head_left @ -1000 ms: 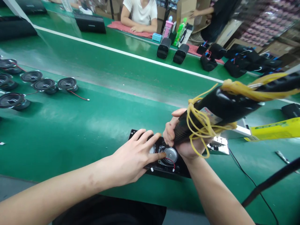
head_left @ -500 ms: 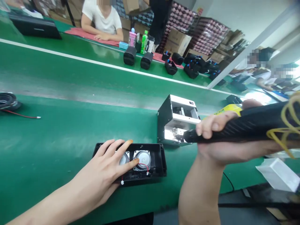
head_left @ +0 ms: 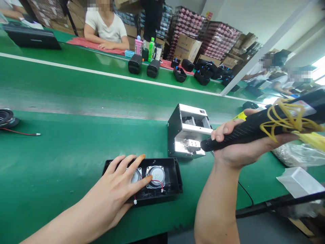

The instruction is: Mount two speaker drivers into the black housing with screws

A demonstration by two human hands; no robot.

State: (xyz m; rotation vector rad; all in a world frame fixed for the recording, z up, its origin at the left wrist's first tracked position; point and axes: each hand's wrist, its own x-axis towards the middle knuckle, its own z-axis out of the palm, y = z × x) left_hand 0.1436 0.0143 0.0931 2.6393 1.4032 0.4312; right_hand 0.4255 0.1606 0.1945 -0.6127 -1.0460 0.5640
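Observation:
My left hand point(head_left: 118, 184) spreads over the left part of a black speaker housing point(head_left: 172, 181), fingers inside and at the far rim, thumb at the near side. Inside sit two round speaker drivers point(head_left: 157, 176) with thin red wires and white plugs; the left one is partly under my fingers. My right hand point(head_left: 236, 149) is wrapped around a black electric screwdriver point(head_left: 243, 130) with yellow cord looped on its body. The screwdriver's front end is at the lit opening of a black and white screw feeder point(head_left: 174, 130); its very tip is hard to make out.
Coiled black cable point(head_left: 7, 118) lies at far left. A white box point(head_left: 301, 183) stands on the right near a clear plastic bag point(head_left: 302, 152). Across the green bench point(head_left: 76, 145), a person point(head_left: 108, 28) sits behind bottles and several black housings point(head_left: 153, 68).
My right hand and the screwdriver have tilted and shifted, with the handle's rear lower and the yellow cord nearer my hand. My left hand stays on the housing; the view has shifted slightly.

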